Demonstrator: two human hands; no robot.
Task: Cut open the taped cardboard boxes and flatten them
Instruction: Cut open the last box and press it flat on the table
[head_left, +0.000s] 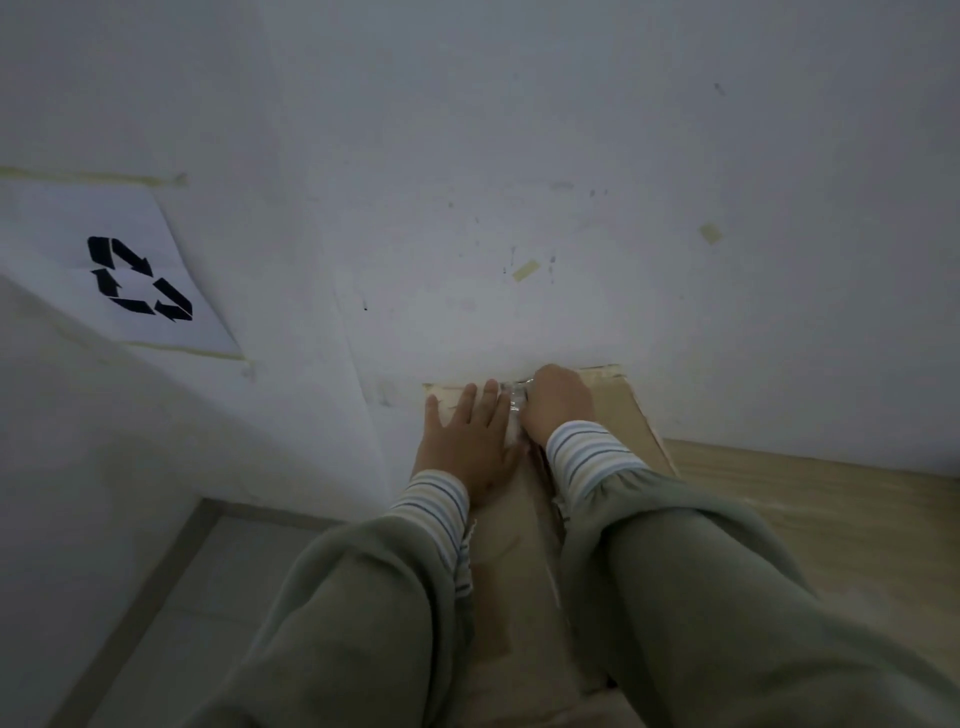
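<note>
Bracing the cardboard box (613, 415) flat against the wall (519, 156), left hand (467, 441) presses it with fingers spread, while right hand (558, 402) curls around crumpled clear tape (517, 410) along the centre seam, probably stripping it.

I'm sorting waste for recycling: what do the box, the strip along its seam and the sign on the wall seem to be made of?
Box: matte brown cardboard, by its dull tan face. Strip: probably clear plastic tape, since it glints and looks crinkled. Sign: seemingly thin white paper with a fold line across it.
</note>
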